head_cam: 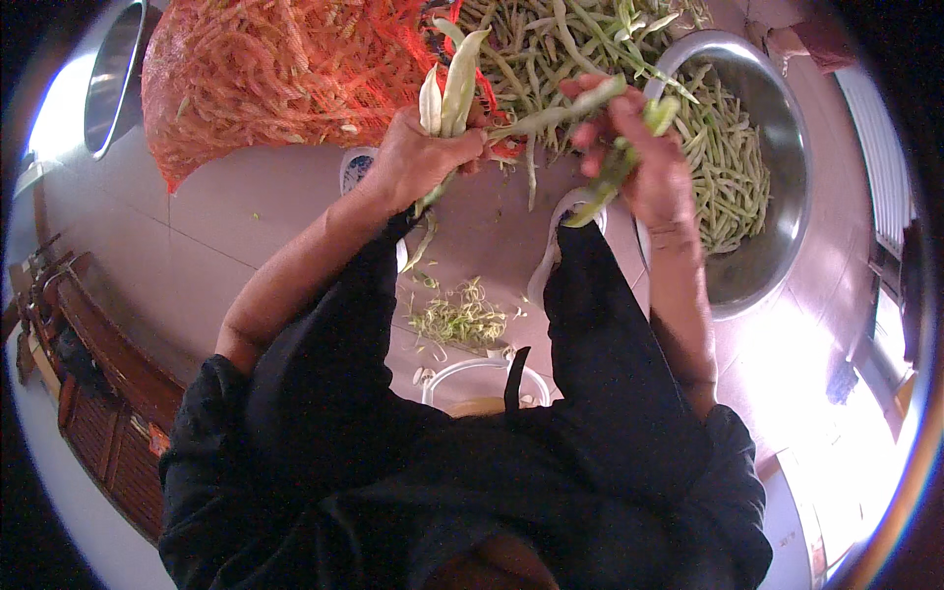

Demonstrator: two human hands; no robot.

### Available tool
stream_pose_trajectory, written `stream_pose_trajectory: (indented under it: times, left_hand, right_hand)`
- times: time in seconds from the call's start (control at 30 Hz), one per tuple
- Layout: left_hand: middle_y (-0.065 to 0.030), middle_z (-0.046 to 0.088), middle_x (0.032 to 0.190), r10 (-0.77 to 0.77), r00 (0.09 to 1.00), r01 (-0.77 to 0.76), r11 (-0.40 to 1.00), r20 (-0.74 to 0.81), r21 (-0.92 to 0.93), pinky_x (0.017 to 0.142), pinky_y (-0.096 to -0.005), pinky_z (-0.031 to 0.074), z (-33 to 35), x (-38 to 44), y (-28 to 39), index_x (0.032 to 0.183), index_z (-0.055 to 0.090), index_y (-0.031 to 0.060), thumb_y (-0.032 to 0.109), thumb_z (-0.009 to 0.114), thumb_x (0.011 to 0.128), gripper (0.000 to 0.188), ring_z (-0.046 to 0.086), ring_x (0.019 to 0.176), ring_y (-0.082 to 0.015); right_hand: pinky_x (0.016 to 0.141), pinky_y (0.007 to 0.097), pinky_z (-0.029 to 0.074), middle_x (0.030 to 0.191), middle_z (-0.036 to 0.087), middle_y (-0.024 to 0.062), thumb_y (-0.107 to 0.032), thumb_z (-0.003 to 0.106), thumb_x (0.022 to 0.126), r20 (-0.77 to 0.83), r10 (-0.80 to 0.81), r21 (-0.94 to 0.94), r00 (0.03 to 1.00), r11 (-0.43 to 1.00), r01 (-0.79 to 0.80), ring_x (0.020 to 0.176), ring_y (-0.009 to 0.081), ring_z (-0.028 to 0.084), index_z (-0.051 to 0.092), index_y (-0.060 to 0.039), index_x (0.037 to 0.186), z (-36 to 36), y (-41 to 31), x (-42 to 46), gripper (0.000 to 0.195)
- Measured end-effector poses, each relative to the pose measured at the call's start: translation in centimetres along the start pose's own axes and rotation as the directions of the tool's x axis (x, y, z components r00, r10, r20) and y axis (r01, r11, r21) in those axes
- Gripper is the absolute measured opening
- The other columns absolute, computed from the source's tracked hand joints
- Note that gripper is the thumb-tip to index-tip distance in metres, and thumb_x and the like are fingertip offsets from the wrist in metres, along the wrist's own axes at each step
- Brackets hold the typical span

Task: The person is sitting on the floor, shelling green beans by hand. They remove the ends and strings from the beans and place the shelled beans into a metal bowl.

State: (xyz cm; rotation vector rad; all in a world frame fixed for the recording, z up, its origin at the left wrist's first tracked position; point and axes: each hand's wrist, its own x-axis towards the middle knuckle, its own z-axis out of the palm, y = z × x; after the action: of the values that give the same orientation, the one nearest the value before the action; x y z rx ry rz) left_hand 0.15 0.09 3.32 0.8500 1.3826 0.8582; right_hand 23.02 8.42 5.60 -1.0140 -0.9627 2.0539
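Note:
My left hand [428,151] grips several pale green bean pods [461,85], their wide tips pointing up past the thumb. More pod ends stick out below that fist. Slightly blurred, my right hand [645,151] holds greener bean pods [608,181] against its palm and fingers. Another long pod [557,114] stretches between the two hands; its far end lies at my right fingertips. Just beyond my hands is a loose heap of bean pods [523,44]. To the right, a steel basin [793,221] contains many bean pods [726,169], partly covered by my right wrist.
A full red mesh bag of beans [280,74] lies at the upper left, beside the heap. Thin bean trimmings [461,313] are scattered on the tiled floor [214,199] between my legs. Another metal basin [114,81] stands far left, above a dark wooden piece of furniture [110,332].

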Motion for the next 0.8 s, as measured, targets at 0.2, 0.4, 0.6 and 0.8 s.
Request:
stream_pose_trajectory:
  times: [0.2, 0.4, 0.6, 0.8]
  left_hand:
    - [-0.0077, 0.064, 0.068, 0.135, 0.991, -0.129, 0.893, 0.018, 0.431, 0.061, -0.0289, 0.048, 0.0, -0.3, 0.8, 0.088, 0.065, 0.0029, 0.017, 0.067, 0.074, 0.02, 0.06, 0.064, -0.0098]
    - [-0.0041, 0.062, 0.072, 0.01, 0.998, -0.01, 1.0, -0.065, 0.014, 0.059, -0.0273, 0.048, 0.5, -0.6, -0.1, 0.093, 0.063, 0.0012, 0.013, 0.062, 0.079, 0.019, 0.058, 0.062, -0.0127]
    - [-0.0032, 0.057, 0.069, -0.053, 0.986, 0.083, 0.977, 0.157, -0.196, 0.056, -0.0267, 0.043, 0.9, -0.7, -1.8, 0.09, 0.059, 0.0012, 0.017, 0.058, 0.083, 0.017, 0.054, 0.059, -0.0114]
    - [-0.0071, 0.061, 0.077, -0.19, 0.971, 0.217, 0.955, 0.144, -0.204, 0.058, -0.0262, 0.045, 0.2, -1.1, -1.1, 0.095, 0.058, -0.0024, 0.013, 0.058, 0.082, 0.021, 0.057, 0.065, -0.0139]
  right_hand:
    - [0.061, 0.0253, 0.047, 0.093, 0.067, 0.003, -0.014, 0.057, 0.081, 0.577, -0.016, -0.544, 0.817, 0.738, 0.398, 0.068, 0.0124, 0.061, 0.066, -0.0114, 0.107, -2.9, 2.6, 3.3, 0.027]
    - [0.071, 0.0374, 0.052, 0.092, 0.065, 0.0175, -0.015, 0.062, 0.076, 0.347, -0.032, -0.837, 0.937, 0.44, 0.325, 0.08, 0.0347, 0.063, 0.064, -0.0122, 0.107, 3.1, 4.5, 0.4, 0.032]
    - [0.065, 0.0312, 0.049, 0.082, 0.065, 0.0095, -0.026, 0.054, 0.085, -0.243, -0.427, -0.512, 0.871, 0.819, 0.259, 0.072, 0.0182, 0.061, 0.06, -0.0024, 0.101, -1.5, 2.3, 2.8, 0.029]
    - [0.063, 0.0234, 0.046, 0.081, 0.06, 0.0092, -0.036, 0.049, 0.093, -0.392, -0.299, -0.612, 0.87, 0.791, -0.004, 0.067, 0.0114, 0.054, 0.059, 0.0012, 0.108, -7.3, -5.2, 1.0, 0.042]
